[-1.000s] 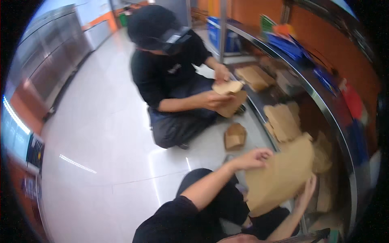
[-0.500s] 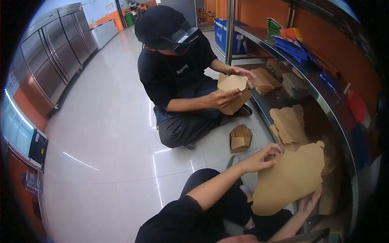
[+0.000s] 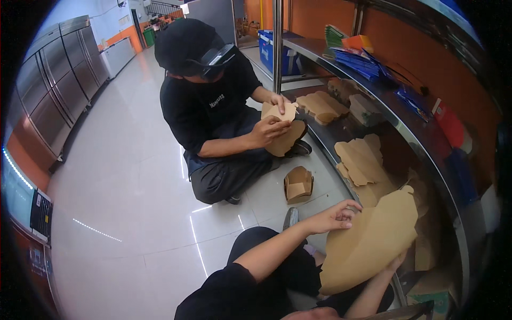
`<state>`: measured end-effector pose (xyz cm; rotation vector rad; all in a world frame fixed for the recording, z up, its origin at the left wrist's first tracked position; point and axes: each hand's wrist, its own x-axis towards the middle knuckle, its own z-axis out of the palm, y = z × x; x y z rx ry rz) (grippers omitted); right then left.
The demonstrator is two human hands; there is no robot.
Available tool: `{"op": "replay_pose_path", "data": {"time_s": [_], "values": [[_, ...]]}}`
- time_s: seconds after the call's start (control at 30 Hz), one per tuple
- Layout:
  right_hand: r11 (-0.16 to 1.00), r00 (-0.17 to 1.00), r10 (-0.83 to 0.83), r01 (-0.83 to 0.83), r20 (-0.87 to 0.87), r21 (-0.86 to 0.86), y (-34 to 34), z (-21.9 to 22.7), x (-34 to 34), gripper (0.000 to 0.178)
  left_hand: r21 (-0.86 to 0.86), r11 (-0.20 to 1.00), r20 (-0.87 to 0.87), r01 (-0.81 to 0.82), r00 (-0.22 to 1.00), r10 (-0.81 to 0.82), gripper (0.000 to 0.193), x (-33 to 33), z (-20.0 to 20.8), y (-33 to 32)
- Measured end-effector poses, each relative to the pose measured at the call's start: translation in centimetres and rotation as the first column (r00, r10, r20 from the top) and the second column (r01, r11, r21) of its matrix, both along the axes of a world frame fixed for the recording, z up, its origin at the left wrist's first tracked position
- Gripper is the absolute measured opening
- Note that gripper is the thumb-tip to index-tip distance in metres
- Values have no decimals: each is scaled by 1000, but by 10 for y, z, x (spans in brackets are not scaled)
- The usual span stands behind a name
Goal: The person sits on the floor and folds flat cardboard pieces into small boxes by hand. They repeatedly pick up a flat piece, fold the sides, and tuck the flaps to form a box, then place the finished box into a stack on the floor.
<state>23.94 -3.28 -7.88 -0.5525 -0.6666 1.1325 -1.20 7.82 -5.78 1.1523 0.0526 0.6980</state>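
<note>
A large brown cardboard box blank [image 3: 368, 242], unfolded and tilted, is up in front of me over my lap. My left hand [image 3: 340, 215] has its thumb and curled fingers at the blank's upper left edge. Low on the right side, my right hand [image 3: 396, 261] grips the blank, its fingers partly hidden behind the card. On the floor beyond my left forearm stands a small folded, open-topped cardboard box [image 3: 298, 185]. Across from me a seated person in black [image 3: 208, 106] holds another, partly bent box blank [image 3: 280, 133] in both hands.
A metal rack stands along the right. Its lower shelf holds stacks of flat box blanks [image 3: 360, 157]; blue packets [image 3: 360, 63] lie on the upper shelf. A blue crate [image 3: 272, 53] is behind the rack post [image 3: 277, 48]. Steel cabinets [image 3: 58, 74] line the left wall.
The view has shifted, so everything sits further left. My blank has turned a little, its lower part dropping. The other person's far hand has come down onto their blank.
</note>
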Motion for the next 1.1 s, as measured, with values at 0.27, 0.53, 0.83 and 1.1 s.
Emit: {"op": "replay_pose_path", "data": {"time_s": [0.27,0.53,0.83,1.1], "values": [[793,56,-383,531,922,297,11,42,-56,60,6,995,-112,-101,989,101,38,-19,-2,16],[970,10,-140,200,990,135,12,52,-85,73,25,999,-175,48,984,-43,39,-4,2,-4],[923,38,-213,336,976,188,18,34,-93,72,209,975,-186,-73,976,113,36,3,3,-16],[943,-36,-253,217,967,254,32,50,-91,41,335,936,-349,-107,909,229,28,-2,-4,-9]]}}
